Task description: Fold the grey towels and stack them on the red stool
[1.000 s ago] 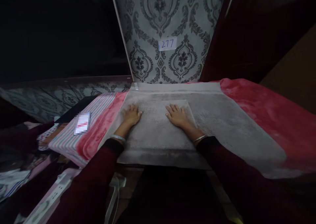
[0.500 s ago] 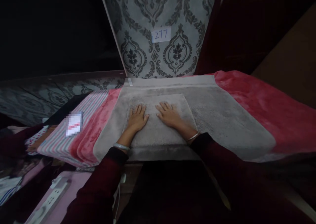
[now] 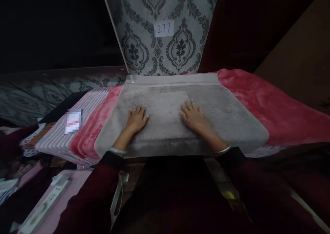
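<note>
Right of a pink-blue striped cloth [image 3: 95,103], my spread left hand [image 3: 136,120] is resting on a grey plush rectangle [image 3: 163,120], my spread right hand [image 3: 194,117] is touching its right edge; underneath, a larger grey sheet [image 3: 234,117] is stretching to a red plush blanket [image 3: 273,107]

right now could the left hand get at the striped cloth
Probably yes: the left hand lies open on the grey cloth, and beyond its edge only the low red cloth lies before the striped cloth, with nothing upright in the way.
</note>
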The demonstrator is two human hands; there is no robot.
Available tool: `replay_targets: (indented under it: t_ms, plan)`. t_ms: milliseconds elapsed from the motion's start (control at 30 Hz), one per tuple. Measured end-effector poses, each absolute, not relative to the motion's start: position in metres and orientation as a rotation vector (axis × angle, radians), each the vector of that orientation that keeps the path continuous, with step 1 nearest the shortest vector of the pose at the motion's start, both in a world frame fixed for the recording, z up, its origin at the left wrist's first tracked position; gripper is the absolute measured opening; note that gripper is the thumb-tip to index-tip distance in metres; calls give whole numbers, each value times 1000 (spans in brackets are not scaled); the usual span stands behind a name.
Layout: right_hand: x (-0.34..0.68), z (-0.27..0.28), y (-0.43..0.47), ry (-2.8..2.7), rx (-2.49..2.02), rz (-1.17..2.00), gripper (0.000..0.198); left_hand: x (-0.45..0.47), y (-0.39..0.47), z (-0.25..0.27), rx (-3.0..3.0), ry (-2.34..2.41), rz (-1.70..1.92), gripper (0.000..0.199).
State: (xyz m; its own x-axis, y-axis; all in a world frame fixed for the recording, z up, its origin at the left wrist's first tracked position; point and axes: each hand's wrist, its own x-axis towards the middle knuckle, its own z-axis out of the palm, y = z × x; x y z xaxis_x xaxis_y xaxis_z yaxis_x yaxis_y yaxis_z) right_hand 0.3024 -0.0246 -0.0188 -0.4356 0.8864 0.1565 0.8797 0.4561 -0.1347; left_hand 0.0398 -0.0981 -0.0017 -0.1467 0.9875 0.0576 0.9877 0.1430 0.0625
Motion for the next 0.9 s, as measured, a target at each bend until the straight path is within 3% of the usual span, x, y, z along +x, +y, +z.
replay_targets:
  t_ms: [233, 700, 900]
  plan:
    - [240, -33, -81, -2679, -1174, 142, 59, 94, -134, -22, -2162, -2202, -118, 59]
    - [351, -72, -76, -2459, -1496, 28, 62, 47, -181, -35, -1903, -2325, -120, 65]
    - [344, -42, -44, -2440, -1390, 75, 56, 4, -170, -18, -1984, -2312, -301, 53]
